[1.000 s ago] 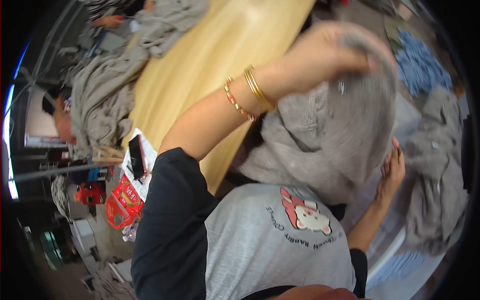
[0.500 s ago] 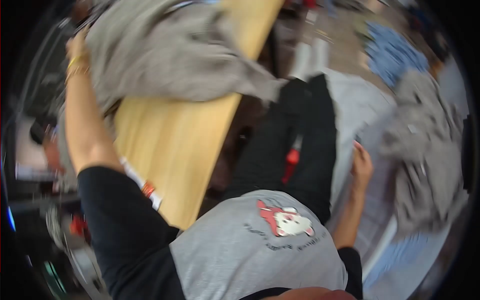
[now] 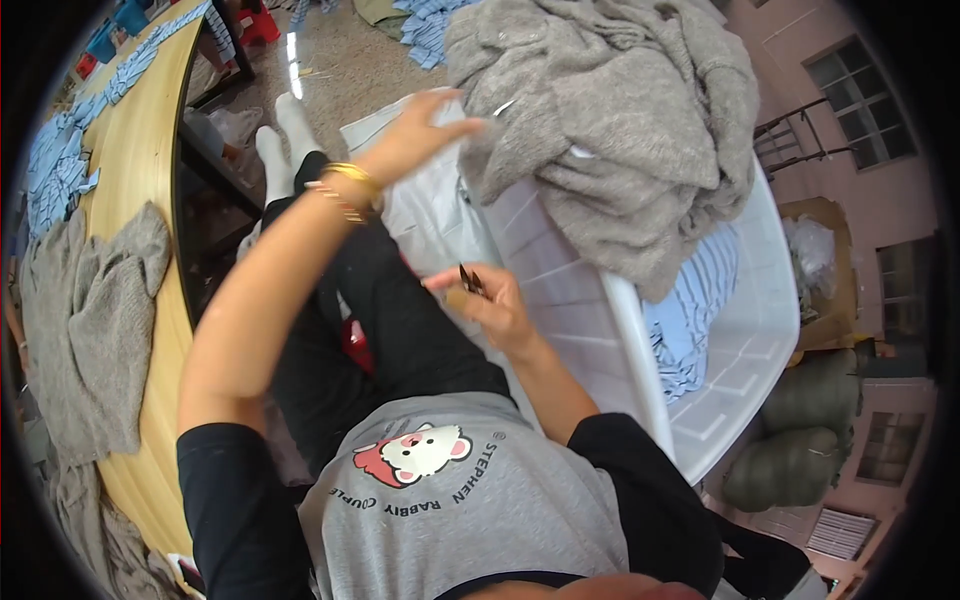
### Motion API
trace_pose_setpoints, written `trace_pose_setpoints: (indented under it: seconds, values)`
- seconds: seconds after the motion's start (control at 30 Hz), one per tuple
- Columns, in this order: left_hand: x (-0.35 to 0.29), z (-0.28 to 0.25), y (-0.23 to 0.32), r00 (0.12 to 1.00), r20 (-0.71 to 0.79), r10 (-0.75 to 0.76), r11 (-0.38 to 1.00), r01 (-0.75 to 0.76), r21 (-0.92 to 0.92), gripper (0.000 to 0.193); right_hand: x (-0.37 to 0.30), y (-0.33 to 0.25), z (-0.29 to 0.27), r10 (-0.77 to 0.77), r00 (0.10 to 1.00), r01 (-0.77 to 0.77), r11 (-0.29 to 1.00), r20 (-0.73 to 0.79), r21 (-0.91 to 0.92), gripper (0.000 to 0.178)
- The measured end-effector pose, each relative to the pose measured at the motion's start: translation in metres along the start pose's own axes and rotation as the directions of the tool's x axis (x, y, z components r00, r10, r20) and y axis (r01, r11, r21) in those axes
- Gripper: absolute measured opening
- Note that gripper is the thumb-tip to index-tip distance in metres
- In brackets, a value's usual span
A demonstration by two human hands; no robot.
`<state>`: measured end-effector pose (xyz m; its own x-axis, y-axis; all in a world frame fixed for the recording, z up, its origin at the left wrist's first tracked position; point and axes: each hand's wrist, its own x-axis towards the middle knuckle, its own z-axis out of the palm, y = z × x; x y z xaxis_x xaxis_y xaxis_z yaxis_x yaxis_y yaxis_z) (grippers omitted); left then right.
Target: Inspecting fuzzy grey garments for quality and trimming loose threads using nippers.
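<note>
My left hand [image 3: 415,140] reaches across to the near edge of a heap of grey knit garments [image 3: 630,130]. Its fingers are apart, with nothing visible in them; the tips are at the garment's edge, and I cannot tell if they touch. Above my lap, my right hand [image 3: 492,308] is closed round small dark thread snips [image 3: 470,282], whose blades stick up past the fingers. The heap lies over the side of a white plastic tub [image 3: 725,440]. A blue-and-white striped cloth [image 3: 700,300] shows inside the tub, below the grey garments.
On my left runs a light wooden table [image 3: 150,150], bearing a grey knit garment [image 3: 100,330] and striped blue cloth [image 3: 60,160]. More blue cloth [image 3: 430,30] lies on the floor ahead. Stuffed green sacks [image 3: 790,465] stand beyond the tub. A red object [image 3: 357,345] shows between my legs.
My left hand has left the grey garment on the table and swung right to the heap at the tub. My view has turned right. The snips stay in my right hand.
</note>
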<state>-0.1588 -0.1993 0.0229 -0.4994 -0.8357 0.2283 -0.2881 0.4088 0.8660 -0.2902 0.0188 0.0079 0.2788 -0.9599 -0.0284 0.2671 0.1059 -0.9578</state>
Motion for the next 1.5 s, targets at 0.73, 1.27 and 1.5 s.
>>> trace_pose_setpoints:
  seconds: [0.73, 1.27, 1.5]
  values:
    - [-0.114, -0.067, 0.014, 0.97, 0.186, -0.157, 0.975, 0.182, -0.128, 0.034, 0.031, -0.212, -0.187, -0.483, 0.547, -0.043, 0.8, -0.684, -0.598, 0.029]
    - [-0.172, -0.071, 0.03, 0.873, 0.484, -0.062, 0.742, 0.365, -0.562, 0.049, 0.001, -0.054, 0.169, -0.12, 0.603, 0.404, 0.898, 0.789, -0.173, 0.006]
    - [-0.241, -0.121, 0.014, 0.961, 0.197, -0.193, 0.854, 0.263, -0.449, 0.048, -0.007, -0.008, 0.16, -0.001, 0.606, 0.442, 0.832, 0.795, -0.336, 0.022]
